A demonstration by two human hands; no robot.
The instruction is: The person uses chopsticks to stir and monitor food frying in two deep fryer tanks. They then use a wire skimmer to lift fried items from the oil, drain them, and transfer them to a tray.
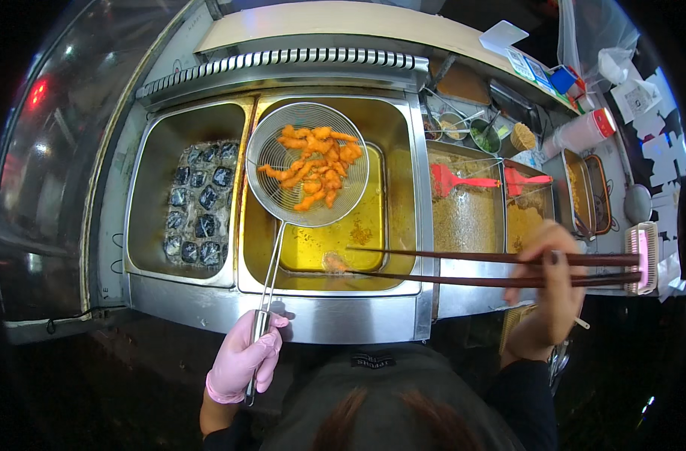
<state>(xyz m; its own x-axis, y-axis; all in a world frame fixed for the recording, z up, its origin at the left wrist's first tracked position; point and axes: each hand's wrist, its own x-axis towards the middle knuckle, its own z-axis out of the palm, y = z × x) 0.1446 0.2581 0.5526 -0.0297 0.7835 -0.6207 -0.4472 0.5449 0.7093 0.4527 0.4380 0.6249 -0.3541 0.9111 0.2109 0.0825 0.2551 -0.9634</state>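
Observation:
My left hand [246,355], in a pink glove, grips the metal handle of a round wire skimmer [275,194]. Fried orange-brown strips [320,160] lie heaped in its mesh, over the right fryer well [402,225]. Long dark wooden chopsticks [461,256] are in my bare right hand [548,282], their tips spread apart over the yellow oil [303,248]. By the lower tip, a single small piece [336,262] sits in the oil amid bubbles. My right hand is slightly blurred.
Several dark square pieces [207,194] bubble in the left fryer well [151,225]. Right of the fryer are trays with red brushes [455,180], small seasoning bowls [485,135] and a red-capped bottle [582,132]. A slatted metal guard [286,59] runs along the back, below a pale shelf [343,20].

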